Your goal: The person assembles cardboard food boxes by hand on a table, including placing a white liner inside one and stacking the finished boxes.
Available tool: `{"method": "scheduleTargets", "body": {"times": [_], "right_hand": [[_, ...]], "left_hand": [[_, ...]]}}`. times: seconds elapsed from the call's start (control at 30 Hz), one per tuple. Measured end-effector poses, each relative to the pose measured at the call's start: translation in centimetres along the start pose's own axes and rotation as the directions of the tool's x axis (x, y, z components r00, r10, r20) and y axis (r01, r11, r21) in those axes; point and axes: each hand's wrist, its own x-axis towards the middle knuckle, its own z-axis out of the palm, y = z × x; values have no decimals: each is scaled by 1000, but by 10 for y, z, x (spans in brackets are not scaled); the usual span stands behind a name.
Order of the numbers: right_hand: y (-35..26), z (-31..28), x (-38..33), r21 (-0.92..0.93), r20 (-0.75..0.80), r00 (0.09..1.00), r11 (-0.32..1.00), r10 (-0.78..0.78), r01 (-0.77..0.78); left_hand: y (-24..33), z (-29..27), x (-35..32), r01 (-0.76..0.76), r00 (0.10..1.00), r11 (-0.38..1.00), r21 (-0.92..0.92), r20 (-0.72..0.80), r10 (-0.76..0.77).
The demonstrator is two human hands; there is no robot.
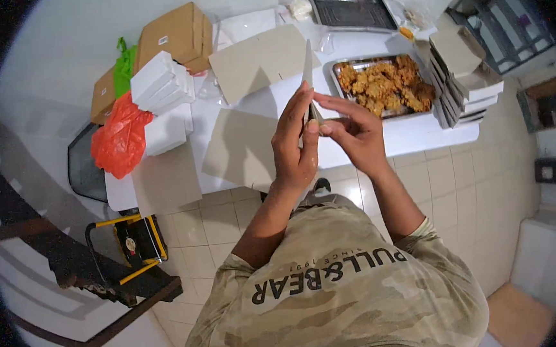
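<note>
Overhead, the view looks down on a person in a camouflage T-shirt [338, 298] standing at a white table [411, 135] in a room with pale tiled flooring [459, 186]. Both hands meet above the table's near edge around a flat cardboard sheet [307, 68] held edge-on and upright, so it shows as a thin pale strip rising away from the fingers. The left hand [294, 143] has its fingers pressed together and laid along the sheet's lower part, thumb pinching from the near side; the right hand [356, 132] pinches the same lower edge between thumb and extended forefinger, the other fingers curled. On the table just beyond the hands sits a metal tray of fried chicken pieces [388, 85], with an empty dark tray [352, 11] further back. To the right of the food stands a stack of folded white boxes [468, 86]. More flat cardboard sheets [241, 147] lie unfolded across the table's middle and left, one overhanging the near edge. At the left end are a pile of white boxes [159, 85], brown cartons [178, 35], a green bag [125, 68] and an orange plastic bag [120, 136]. Left of the table, on the floor, stands a black-and-yellow case [138, 241], beside a dark wooden frame [106, 295].
</note>
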Motion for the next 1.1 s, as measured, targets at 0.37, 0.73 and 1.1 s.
{"method": "scheduleTargets", "body": {"times": [0.37,0.73,1.1], "right_hand": [[-2,23,10,9,-73,995,998,-63,64],[4,36,13,-125,-144,983,988,-113,96],[-5,72,9,-369,-289,950,929,-121,6]], "left_hand": [[-2,-20,2,60,997,998,37,-40,-58],[-1,-70,15,-29,982,902,430,-156,106],[2,-130,42,12,996,905,425,75,-48]]}}
